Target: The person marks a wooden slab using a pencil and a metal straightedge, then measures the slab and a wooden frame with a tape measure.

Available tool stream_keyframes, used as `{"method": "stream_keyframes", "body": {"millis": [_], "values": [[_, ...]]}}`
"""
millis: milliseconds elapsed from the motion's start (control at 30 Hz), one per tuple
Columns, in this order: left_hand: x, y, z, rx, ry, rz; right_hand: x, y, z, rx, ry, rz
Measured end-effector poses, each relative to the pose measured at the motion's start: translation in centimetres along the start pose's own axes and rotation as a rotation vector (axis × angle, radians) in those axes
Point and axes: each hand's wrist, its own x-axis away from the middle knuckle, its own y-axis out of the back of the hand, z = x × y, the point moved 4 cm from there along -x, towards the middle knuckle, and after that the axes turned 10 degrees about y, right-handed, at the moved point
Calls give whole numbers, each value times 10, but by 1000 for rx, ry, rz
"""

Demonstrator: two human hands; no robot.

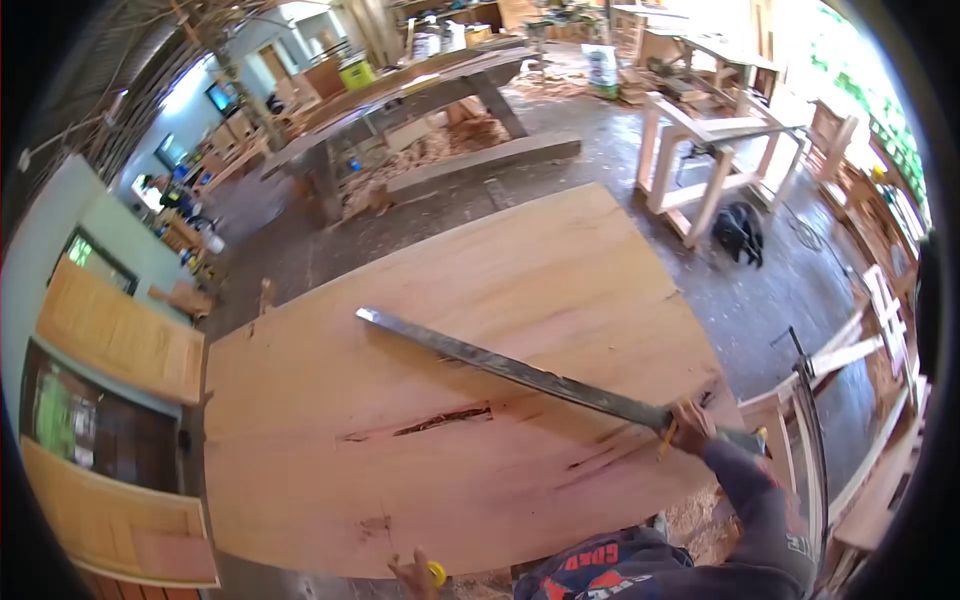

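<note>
A long, dark, straight metal bar (520, 372) lies diagonally over a large pale wooden panel (330, 490). Its bright far end rests near the middle of the panel's upper left part. My right hand (690, 430) is closed around the near end of the bar, at the panel's right side. A thin yellow stick (667, 440) pokes out below those fingers. At the panel's front edge is my left hand (412, 575), with a small round yellow tape measure (437, 573) in its grip. Dark cracks and knots mark the panel's surface.
Wooden frames (715, 165) stand at the back right, with a black bag (738, 232) on the floor beside them. A heavy workbench (400, 110) with wood shavings is behind the panel. Framed boards (120, 330) stand left; a long clamp (812, 430) is at right.
</note>
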Motion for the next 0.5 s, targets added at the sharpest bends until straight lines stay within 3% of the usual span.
{"method": "stream_keyframes", "body": {"millis": [33,67,100,133,167,200,233,333,367,400,500], "values": [[-24,6,-34,-67,60,38,56,-28,7,-118,-125,-90],[-14,-15,-33,-88,93,65,92,-29,38,-126,-209,-50],[-8,-41,-26,-110,127,93,142,69,43,-16,-222,-41],[-53,-50,-13,-139,37,14,169,69,73,-18,-349,28],[-93,-45,-9,-175,-61,-66,232,17,85,-209,-595,-18],[-127,-36,-8,-241,-102,-110,261,-9,115,-175,-652,13],[-145,-42,-6,-294,-132,-135,265,1,145,-186,-710,-39],[-183,-62,-9,-479,-302,-208,231,-11,201,66,-632,-57],[-187,-65,-14,-556,-366,-232,206,-5,211,60,-647,-75],[-172,-64,-40,-695,-248,-156,192,-11,214,65,-639,-111],[-159,-82,-71,-833,-380,-124,136,-3,216,137,-575,-174]]}}
